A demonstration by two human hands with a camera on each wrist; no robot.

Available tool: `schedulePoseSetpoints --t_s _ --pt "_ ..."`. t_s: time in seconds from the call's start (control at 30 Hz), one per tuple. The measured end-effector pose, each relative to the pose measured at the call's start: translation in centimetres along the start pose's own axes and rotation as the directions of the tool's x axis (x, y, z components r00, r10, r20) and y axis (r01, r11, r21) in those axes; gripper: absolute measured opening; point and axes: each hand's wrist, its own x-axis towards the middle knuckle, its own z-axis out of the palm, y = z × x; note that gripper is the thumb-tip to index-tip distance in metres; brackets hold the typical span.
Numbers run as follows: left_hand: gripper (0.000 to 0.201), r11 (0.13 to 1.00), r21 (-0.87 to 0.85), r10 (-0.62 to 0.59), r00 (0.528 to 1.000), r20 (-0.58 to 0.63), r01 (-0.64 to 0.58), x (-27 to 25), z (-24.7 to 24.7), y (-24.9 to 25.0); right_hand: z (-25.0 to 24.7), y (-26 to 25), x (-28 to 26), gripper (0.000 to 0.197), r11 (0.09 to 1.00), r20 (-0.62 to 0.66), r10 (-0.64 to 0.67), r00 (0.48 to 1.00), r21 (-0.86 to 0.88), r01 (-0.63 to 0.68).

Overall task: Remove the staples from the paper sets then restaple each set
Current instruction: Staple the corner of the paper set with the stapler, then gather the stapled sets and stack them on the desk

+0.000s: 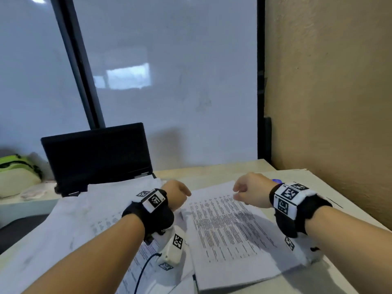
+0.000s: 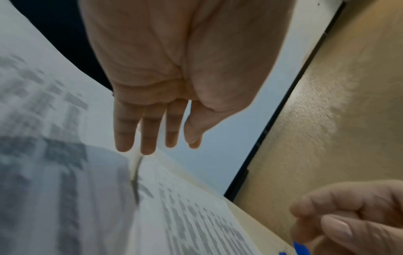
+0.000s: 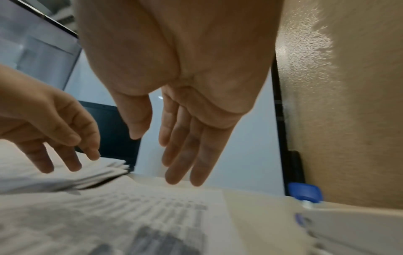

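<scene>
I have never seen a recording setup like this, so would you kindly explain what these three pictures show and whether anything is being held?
No machine here: a person wears a camera on the head and one on each wrist. The head view looks down at both arms; the other two look along each palm. The left hand and right hand hover with relaxed fingers, holding nothing. Below them on the table lie printed paper sets. A dark laptop stands behind, and a blue object, too blurred to identify, sits by the wall.

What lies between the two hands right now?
Only the far end of the printed paper set lies between the left hand and the right hand, per the head view.
</scene>
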Motion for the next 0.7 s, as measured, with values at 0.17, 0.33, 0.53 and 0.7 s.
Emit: schedulePoseSetpoints --t_s 0.17,0.33,0.53,0.7 --pt "0.019 0.970 0.113 -0.207 0.976 -0.073 0.214 -3.1 -4.8 -5.8 2.9 -6.1 -0.3 0.035 0.995 0.182 -0.078 0.980 0.074 0.065" --pt "0.024 0.828 0.197 -0.489 0.847 -0.209 0.526 -6.6 -7.9 -13.5 6.2 -10.7 0.0 0.061 0.990 0.262 -0.113 0.958 -0.054 0.131" --pt "0.032 0.817 -0.007 -0.576 0.814 -0.070 0.577 -8.9 -8.2 -17.7 8.4 -11.5 0.3 0.067 0.938 0.384 -0.060 0.921 -0.293 0.184" --pt "0.037 0.782 -0.307 -0.581 0.812 -0.048 0.542 -8.4 -8.0 -19.5 7.8 -10.2 0.4 0.072 0.933 0.428 -0.075 0.901 -0.288 0.215"
